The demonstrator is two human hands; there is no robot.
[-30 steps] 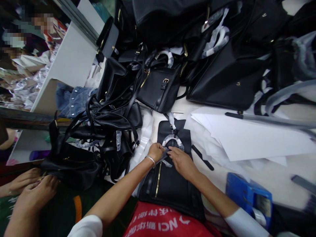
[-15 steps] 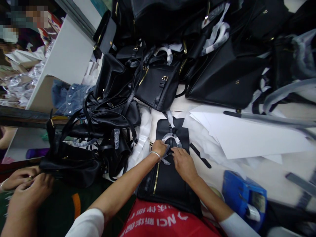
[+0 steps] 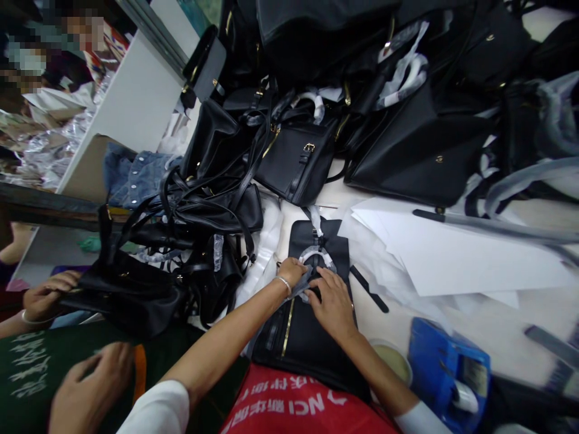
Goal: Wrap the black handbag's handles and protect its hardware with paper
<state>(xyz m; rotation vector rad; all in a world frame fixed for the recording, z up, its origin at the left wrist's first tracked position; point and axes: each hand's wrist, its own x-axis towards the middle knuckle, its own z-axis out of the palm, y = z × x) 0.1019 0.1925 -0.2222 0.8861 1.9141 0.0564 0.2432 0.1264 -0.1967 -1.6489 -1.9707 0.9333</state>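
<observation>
In the head view, the black bag [image 3: 316, 340] lies on the pale table [image 3: 493, 334], near end against a red apron [image 3: 289, 401], showing a gold zip [image 3: 288, 330] and curved, plastic-wrapped handle [image 3: 324, 258]. The left hand [image 3: 293, 271] pinches clear plastic [image 3: 302, 288]; the right hand [image 3: 333, 304] curves loosely, its grip unclear. White lettering [image 3: 312, 405] reads "NCI" beside Chinese characters.

Black bag [image 3: 312, 346], gold zip [image 3: 288, 328]; red cloth [image 3: 289, 404] with white lettering.
Bag handle [image 3: 316, 250] white. Paper sheets [image 3: 434, 247] plain white, counter [image 3: 497, 334] off-white, boxy device [image 3: 423, 367] blue. Denim [image 3: 147, 181] mid-blue, pale buttons [image 3: 132, 186]. Wearer's sleeve [image 3: 158, 407] white. Co-worker's garment [image 3: 63, 343] dark green, white lettering, orange strip [image 3: 140, 374].
</observation>
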